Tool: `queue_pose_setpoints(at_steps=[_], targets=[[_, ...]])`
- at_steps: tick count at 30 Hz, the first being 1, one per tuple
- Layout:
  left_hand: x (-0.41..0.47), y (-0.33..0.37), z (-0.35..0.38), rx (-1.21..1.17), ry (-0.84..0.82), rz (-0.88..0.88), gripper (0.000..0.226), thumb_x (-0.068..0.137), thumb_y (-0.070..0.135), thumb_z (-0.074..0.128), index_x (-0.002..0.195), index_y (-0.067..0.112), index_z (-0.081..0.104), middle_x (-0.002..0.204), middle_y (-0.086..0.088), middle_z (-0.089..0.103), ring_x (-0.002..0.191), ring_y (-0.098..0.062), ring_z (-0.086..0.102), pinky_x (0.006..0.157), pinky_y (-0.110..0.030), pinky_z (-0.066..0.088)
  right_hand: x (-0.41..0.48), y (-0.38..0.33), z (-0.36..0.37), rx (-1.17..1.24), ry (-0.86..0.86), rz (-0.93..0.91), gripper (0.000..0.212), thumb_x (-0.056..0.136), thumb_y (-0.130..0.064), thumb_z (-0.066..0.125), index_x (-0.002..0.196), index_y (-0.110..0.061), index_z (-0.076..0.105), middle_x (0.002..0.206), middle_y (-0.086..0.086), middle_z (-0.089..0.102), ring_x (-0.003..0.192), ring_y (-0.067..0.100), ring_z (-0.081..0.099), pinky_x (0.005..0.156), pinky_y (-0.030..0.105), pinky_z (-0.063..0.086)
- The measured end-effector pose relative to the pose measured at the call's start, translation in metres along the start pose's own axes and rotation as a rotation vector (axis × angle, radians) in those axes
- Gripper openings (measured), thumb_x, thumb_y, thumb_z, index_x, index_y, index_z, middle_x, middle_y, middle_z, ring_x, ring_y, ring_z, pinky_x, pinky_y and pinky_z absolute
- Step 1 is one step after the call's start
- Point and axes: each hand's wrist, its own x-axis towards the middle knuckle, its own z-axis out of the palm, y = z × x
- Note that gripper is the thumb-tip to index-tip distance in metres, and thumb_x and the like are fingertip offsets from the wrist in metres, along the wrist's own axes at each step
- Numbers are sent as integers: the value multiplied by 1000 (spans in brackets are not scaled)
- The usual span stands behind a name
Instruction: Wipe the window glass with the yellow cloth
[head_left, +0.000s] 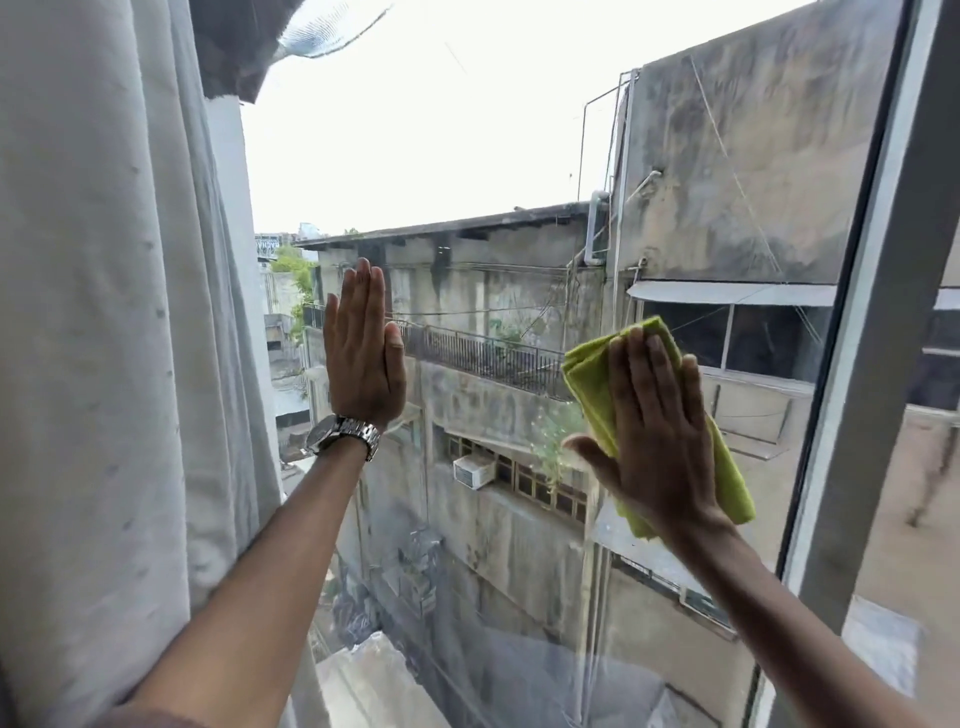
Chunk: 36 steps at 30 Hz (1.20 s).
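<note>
The window glass fills the middle of the view, with old concrete buildings behind it. My right hand lies flat with fingers pointing up, pressing the folded yellow cloth against the pane at the right. The cloth sticks out above, left of and below the palm. My left hand rests flat on the glass at centre left, fingers together and pointing up, holding nothing. A metal watch sits on that wrist.
A pale curtain hangs down the whole left side, close to my left forearm. The grey window frame runs slanted down the right edge, just right of the cloth. Faint smears show low on the pane.
</note>
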Motion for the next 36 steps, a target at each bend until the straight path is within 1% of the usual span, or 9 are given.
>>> queue_pose_setpoints(at_steps=[3, 6, 8, 12, 16, 19, 26, 32, 36], targets=[[-1, -1, 1, 9, 9, 15, 57, 101, 19, 29, 156, 4, 27, 166, -18, 28, 157, -30, 24, 130, -51, 16, 37, -3, -10, 166, 52, 81, 84, 103, -57, 27, 160, 3, 10, 169, 18, 0, 159, 33, 0, 130, 55, 5], [1, 1, -1, 7, -3, 6, 57, 101, 19, 30, 156, 3, 27, 166, -19, 27, 157, -31, 23, 131, -51, 15, 20, 20, -7, 120, 71, -199, 69, 101, -29, 40, 158, 3, 21, 167, 21, 14, 158, 34, 11, 130, 55, 11], [1, 4, -2, 10, -8, -5, 57, 101, 18, 31, 156, 3, 28, 166, -18, 27, 157, -30, 23, 131, -51, 15, 7, 39, -4, -25, 79, -363, 60, 103, -22, 40, 157, 0, 28, 165, 20, 27, 155, 32, 25, 128, 53, 22], [1, 6, -4, 10, -15, -9, 57, 102, 21, 28, 156, 3, 28, 166, -18, 28, 157, -29, 22, 131, -51, 15, -5, 29, 11, -111, 238, -277, 52, 107, -16, 43, 155, 0, 34, 162, 18, 33, 154, 30, 28, 127, 51, 24], [-1, 3, -2, -1, -12, -5, 58, 102, 23, 27, 156, 3, 27, 166, -17, 27, 157, -28, 22, 130, -53, 17, -15, 4, 26, -35, 332, -24, 58, 105, -21, 37, 159, -3, 24, 164, 15, 25, 158, 24, 16, 130, 50, 10], [-2, 3, 0, -10, -15, 13, 58, 102, 24, 26, 156, 3, 28, 166, -17, 27, 157, -28, 22, 132, -47, 13, -14, -4, 31, 46, 398, 109, 66, 104, -28, 43, 160, -5, 18, 168, 16, 20, 158, 26, 14, 130, 53, 10], [0, 0, 1, -13, -3, 1, 58, 101, 24, 27, 154, 1, 31, 165, -18, 28, 157, -29, 24, 127, -58, 22, 92, -44, 15, 161, 532, 167, 77, 105, -46, 40, 161, -7, 6, 164, 21, 23, 159, 26, 1, 130, 53, 9], [-1, -1, 0, -23, 8, 5, 58, 101, 23, 26, 154, -1, 31, 165, -18, 29, 156, -29, 25, 129, -51, 20, 249, -87, -20, 168, 627, 246, 73, 105, -57, 38, 154, -3, 36, 161, 18, 38, 152, 31, 32, 126, 55, 24], [-2, -4, 3, -26, 59, 15, 58, 102, 23, 27, 154, -1, 29, 165, -17, 29, 157, -24, 24, 131, -41, 16, 256, -109, -13, 147, 609, 293, 77, 104, -64, 36, 155, -7, 36, 162, 13, 38, 152, 27, 32, 128, 51, 19]])
